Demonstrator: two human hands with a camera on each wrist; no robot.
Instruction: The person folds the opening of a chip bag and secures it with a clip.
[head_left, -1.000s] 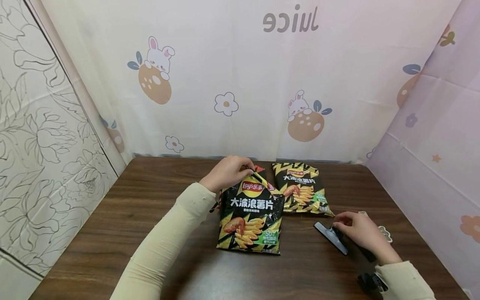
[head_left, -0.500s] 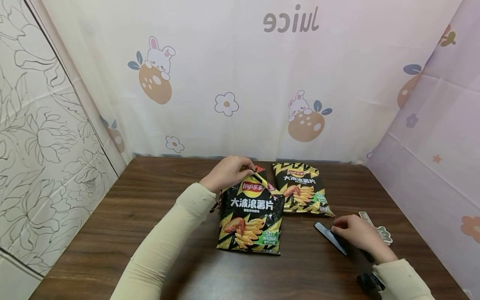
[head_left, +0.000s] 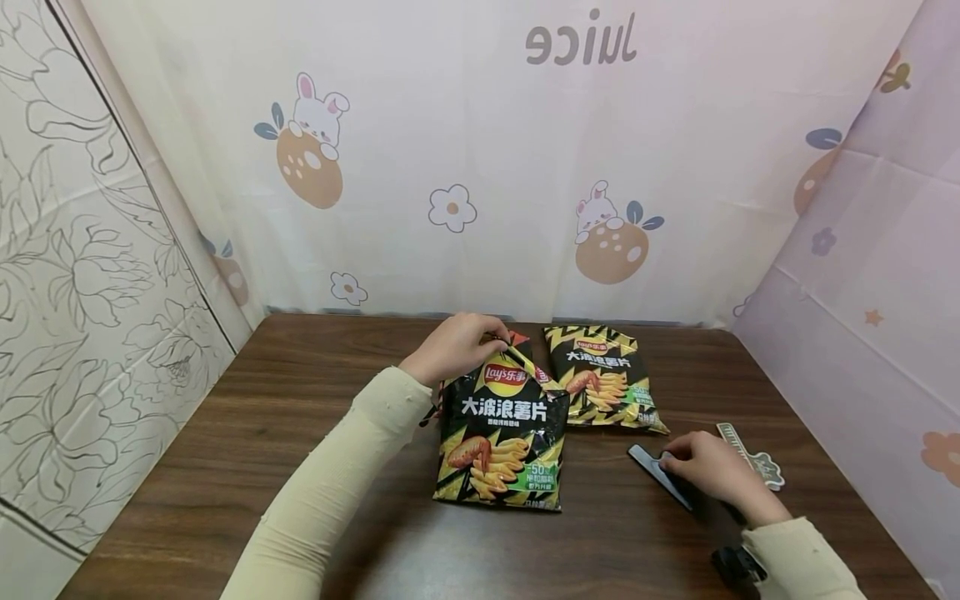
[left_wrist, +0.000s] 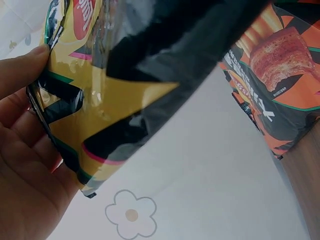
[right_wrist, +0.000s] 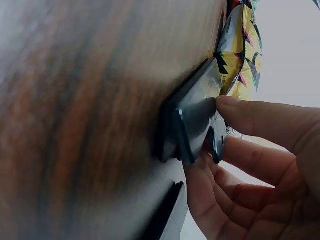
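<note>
My left hand (head_left: 459, 343) pinches the folded top corner of a black and yellow bag of potato chips (head_left: 501, 450), which stands tilted on the table. In the left wrist view the thumb lies on the front of that chip bag (left_wrist: 125, 100), fingers behind. My right hand (head_left: 716, 468) holds a dark bag clip (head_left: 660, 476) low at the table. In the right wrist view the thumb presses the upper side of the clip (right_wrist: 192, 117), with fingers beneath. Another dark flat piece (right_wrist: 170, 215) lies nearer the wrist, partly cut off.
A second black and yellow chip bag (head_left: 600, 379) lies at the back right. Behind the held bag is an orange and black bag (left_wrist: 285, 65), mostly hidden in the head view. A flat ruler-like piece with a green cloud-shaped end (head_left: 765, 468) lies right of my right hand.
My right hand has shifted slightly down with the clip, which has turned a little. More of the ruler-like piece shows. The left hand and its bag have stayed nearly still.
</note>
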